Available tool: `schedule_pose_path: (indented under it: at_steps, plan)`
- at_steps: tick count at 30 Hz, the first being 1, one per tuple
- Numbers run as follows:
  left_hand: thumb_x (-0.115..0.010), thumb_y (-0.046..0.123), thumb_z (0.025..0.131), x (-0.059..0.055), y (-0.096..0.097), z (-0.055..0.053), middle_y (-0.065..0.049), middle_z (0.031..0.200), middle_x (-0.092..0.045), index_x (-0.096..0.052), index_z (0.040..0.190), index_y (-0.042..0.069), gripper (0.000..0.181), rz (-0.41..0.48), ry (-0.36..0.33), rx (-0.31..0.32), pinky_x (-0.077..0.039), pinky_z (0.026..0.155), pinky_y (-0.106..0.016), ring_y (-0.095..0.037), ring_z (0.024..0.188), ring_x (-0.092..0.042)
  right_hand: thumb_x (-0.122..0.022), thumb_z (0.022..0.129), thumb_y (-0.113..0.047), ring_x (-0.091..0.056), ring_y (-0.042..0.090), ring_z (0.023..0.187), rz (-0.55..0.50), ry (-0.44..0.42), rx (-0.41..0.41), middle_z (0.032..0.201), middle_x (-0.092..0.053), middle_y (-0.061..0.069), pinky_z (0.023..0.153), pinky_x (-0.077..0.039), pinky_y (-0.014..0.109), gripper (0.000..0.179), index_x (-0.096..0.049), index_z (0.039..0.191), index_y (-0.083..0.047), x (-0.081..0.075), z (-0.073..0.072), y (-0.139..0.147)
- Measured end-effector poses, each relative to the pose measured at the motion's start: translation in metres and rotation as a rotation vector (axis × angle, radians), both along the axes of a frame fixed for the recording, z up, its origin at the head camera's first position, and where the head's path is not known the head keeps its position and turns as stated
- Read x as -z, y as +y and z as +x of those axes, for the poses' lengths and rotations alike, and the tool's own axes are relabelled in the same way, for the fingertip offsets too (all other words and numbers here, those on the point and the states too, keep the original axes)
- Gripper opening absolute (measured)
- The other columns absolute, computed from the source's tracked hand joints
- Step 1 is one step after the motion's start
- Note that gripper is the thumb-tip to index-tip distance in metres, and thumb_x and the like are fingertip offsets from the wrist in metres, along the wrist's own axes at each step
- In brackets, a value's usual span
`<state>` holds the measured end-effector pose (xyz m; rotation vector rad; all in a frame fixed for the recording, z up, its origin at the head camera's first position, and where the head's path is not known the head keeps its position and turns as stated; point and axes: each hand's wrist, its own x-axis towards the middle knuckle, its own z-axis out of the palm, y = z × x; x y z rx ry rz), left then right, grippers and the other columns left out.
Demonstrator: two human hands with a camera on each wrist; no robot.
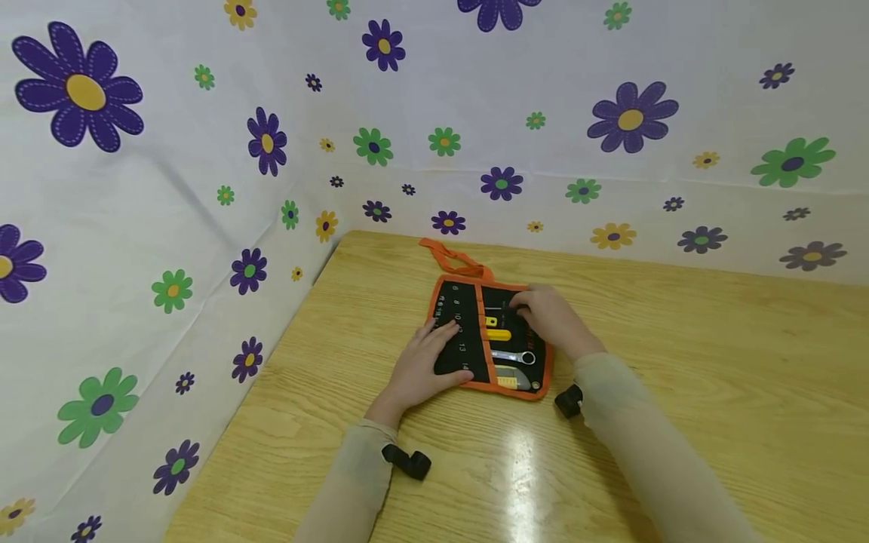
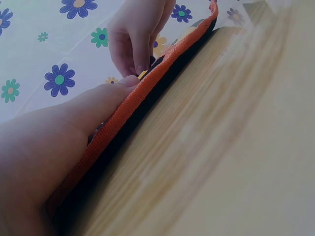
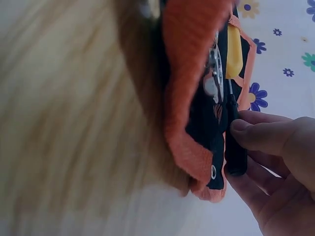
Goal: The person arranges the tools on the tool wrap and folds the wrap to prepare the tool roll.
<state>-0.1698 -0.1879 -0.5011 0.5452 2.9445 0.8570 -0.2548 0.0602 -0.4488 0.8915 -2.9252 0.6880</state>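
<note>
A black tool pouch (image 1: 444, 362) with orange edging lies unrolled on the wooden table. My left hand (image 1: 422, 363) rests on its numbered left half, fingers spread; its thumb lies by the orange edge in the left wrist view. Over the pouch's right half, my right hand (image 1: 553, 320) pinches a screwdriver by its black handle (image 3: 236, 152) between thumb and fingers. The thin shaft points into the pocket strip. Below it sit a yellow handle (image 1: 499, 335), a ring-ended wrench (image 1: 519, 357) and a grey-and-yellow utility knife (image 1: 512, 378), tucked partly in the pockets.
An orange strap (image 1: 451, 261) trails from the pouch's far edge. Flower-printed white sheeting (image 1: 543, 83) stands behind and to the left of the table (image 1: 679, 339). Dark wrist cameras (image 1: 410, 461) sit on both sleeves, close above the tabletop.
</note>
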Motion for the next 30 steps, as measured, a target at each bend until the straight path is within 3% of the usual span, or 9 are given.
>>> schedule_pose_path:
  at_steps: [10, 17, 22, 30]
  plan:
    - [-0.060, 0.066, 0.082, 0.000, 0.000, 0.000, 0.010, 0.155, -0.025, -0.032, 0.151, 0.024, 0.086, -0.001, -0.007, -0.006, -0.009, 0.115, -0.043, -0.019, 0.145, -0.008, -0.061, 0.092, -0.001, -0.062, 0.030, 0.096, -0.020, -0.071, -0.013, 0.105, -0.065, 0.015, 0.084, -0.052, 0.042, 0.018, -0.071, 0.108, 0.000, 0.001, -0.005, -0.021]
    - [-0.060, 0.066, 0.082, -0.001, 0.000, 0.000, 0.011, 0.155, -0.024, -0.031, 0.151, 0.024, 0.086, -0.001, -0.025, -0.009, -0.010, 0.115, -0.044, -0.018, 0.145, -0.007, -0.063, 0.091, -0.002, -0.058, 0.035, 0.107, -0.050, -0.148, 0.037, 0.116, -0.061, 0.021, 0.092, -0.047, 0.047, 0.027, -0.064, 0.118, 0.005, -0.003, -0.006, -0.008]
    - [-0.062, 0.064, 0.082, -0.001, 0.000, 0.000, 0.010, 0.156, -0.024, -0.030, 0.151, 0.024, 0.086, -0.009, -0.023, -0.014, -0.008, 0.115, -0.042, -0.018, 0.145, -0.006, -0.063, 0.091, -0.004, -0.060, 0.036, 0.100, -0.076, -0.207, 0.122, 0.108, -0.063, 0.023, 0.086, -0.049, 0.047, 0.025, -0.062, 0.113, 0.008, -0.002, -0.004, 0.007]
    - [-0.062, 0.064, 0.082, -0.001, 0.001, 0.000, 0.011, 0.155, -0.024, -0.030, 0.152, 0.024, 0.087, -0.013, -0.024, -0.015, -0.009, 0.115, -0.043, -0.017, 0.145, -0.006, -0.062, 0.091, -0.002, -0.063, 0.034, 0.093, -0.153, -0.195, 0.102, 0.100, -0.066, 0.021, 0.082, -0.051, 0.046, 0.018, -0.065, 0.106, 0.008, 0.004, 0.000, 0.012]
